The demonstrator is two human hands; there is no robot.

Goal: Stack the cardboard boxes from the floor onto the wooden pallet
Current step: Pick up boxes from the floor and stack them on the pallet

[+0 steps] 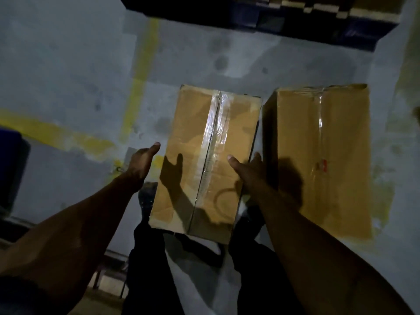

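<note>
Two taped brown cardboard boxes lie side by side on the grey floor. The nearer box [188, 123] sits straight in front of me and the second box [318, 133] lies just to its right. My left hand [142, 161] hovers just left of the nearer box with its thumb out and fingers straight, a small gap away from the box. My right hand [247, 169] is at that box's right edge, thumb over the top and fingers reaching down into the gap between the boxes. Neither hand visibly grips anything. Both hands cast shadows on the cardboard.
A dark blue pallet-like platform [250, 17] with cardboard on it runs along the top edge. Worn yellow lines [145, 64] mark the floor. A dark blue object [11, 167] stands at the left. My legs and shoe [147, 196] are below the nearer box.
</note>
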